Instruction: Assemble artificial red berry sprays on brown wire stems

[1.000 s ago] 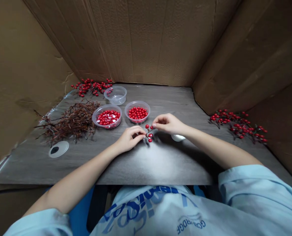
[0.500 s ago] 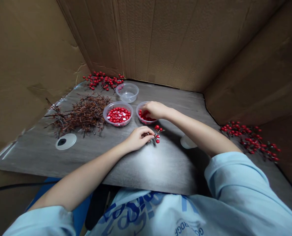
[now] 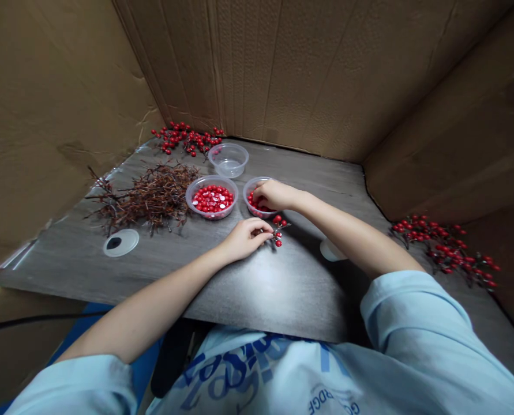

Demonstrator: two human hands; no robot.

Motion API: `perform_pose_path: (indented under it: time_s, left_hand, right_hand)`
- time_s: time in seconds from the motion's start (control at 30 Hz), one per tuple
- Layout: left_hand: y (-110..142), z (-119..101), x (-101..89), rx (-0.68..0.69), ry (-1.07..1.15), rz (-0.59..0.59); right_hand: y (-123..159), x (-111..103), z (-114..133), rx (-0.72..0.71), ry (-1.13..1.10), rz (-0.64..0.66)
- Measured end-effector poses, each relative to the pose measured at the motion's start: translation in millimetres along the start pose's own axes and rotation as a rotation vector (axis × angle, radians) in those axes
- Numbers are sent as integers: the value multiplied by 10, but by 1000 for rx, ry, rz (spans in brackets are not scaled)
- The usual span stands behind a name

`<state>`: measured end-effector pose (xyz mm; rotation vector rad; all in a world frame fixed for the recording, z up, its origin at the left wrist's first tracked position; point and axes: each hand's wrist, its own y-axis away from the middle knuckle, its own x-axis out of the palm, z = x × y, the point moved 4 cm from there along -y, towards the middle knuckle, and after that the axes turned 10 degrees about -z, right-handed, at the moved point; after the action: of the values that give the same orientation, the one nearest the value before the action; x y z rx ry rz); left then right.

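My left hand [image 3: 243,238] is closed in a pinch on a small twig with red berries [image 3: 277,229], held just above the dark table [image 3: 282,288]. My right hand [image 3: 276,193] reaches into the right clear tub of red berries [image 3: 253,203]; its fingers are curled down among the berries, and what they hold is hidden. A second tub of red berries [image 3: 212,197] stands to the left of it, and an empty clear tub [image 3: 228,159] stands behind both.
A heap of bare brown twigs [image 3: 146,196] lies at the left. Berry sprigs [image 3: 186,138] lie at the back left, and more berry branches [image 3: 445,248] at the right. Two round lids [image 3: 120,242] [image 3: 331,250] rest on the table. Cardboard walls [image 3: 308,75] enclose three sides.
My right hand left the twig and moved back into the right tub of berries. My left hand kept hold of the twig. The view shifted to the left.
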<state>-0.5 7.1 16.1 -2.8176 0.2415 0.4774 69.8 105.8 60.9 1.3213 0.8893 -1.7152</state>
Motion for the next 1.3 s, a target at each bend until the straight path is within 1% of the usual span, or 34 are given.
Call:
perform_pose_path:
  time_s: [0.13,0.27,0.37,0.47,0.6,0.7,0.77,0.83,0.9,1.0,1.13,1.3]
  left_hand:
    - [-3,-3,-5,-10,9,-11]
    - [-4,-14,-13,-37,37,-11]
    - [-5,-22,-22,-45,58,-14]
    - [-6,-25,-26,-51,56,-15]
    - [-12,-19,-23,-69,70,-19]
    - [-18,-15,-21,-73,75,-24]
    - [-19,-15,-21,-68,70,-25]
    - [-19,-13,-22,-64,67,-26]
    - [-18,-10,-22,-66,66,-25]
    - [-15,-7,-19,-69,62,-21]
    - [-16,-7,-18,-75,61,-24]
    - [-20,-3,-23,-56,48,-32]
  right_hand:
    - [59,-116,14,76,-23,-61]
    - [141,-232,-35,195,-141,-168]
    - [200,-235,-154,367,-335,-231]
    - [258,-187,-253,532,-603,-235]
    - [335,-196,-248,636,-900,-230]
    - [381,-224,-201,669,-1016,-230]
    - [397,-236,-194,667,-989,-273]
    - [407,-240,-210,646,-906,-350]
    - [415,-236,-228,603,-814,-421]
    - [432,-244,-229,512,-658,-493]
    - [460,-285,-185,444,-457,-529]
    - [475,-336,-125,388,-335,-599]
